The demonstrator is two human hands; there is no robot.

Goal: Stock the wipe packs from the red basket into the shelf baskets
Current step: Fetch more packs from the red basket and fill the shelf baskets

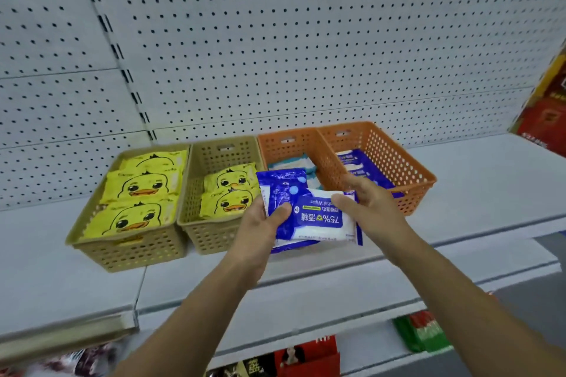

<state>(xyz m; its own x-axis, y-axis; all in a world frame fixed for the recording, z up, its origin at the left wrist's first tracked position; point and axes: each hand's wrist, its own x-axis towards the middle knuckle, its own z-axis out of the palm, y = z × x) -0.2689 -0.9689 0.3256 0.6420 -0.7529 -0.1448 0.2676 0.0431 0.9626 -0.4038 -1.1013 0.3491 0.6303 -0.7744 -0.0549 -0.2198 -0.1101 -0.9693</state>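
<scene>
Both hands, left hand [260, 223] and right hand [372, 208], grip blue wipe packs [318, 217] (stacked) before orange baskets [395, 168]

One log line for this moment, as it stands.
left hand: grips blue wipe packs | right hand: pinches top pack | position: before orange baskets | placed: not yet

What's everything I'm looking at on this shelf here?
tan baskets: two, tan, left on shelf
duck packs: five, yellow, three and two in tan baskets
orange baskets: two, orange, shelf right
pale packs: count unclear, white-teal, left orange basket
blue wipe packs: several, blue-white, some held, some in right orange basket
pegboard: one, pale grey, behind
lower goods: several, red and green, below
left hand: one, grips held packs
right hand: one, pinches their right end
</scene>
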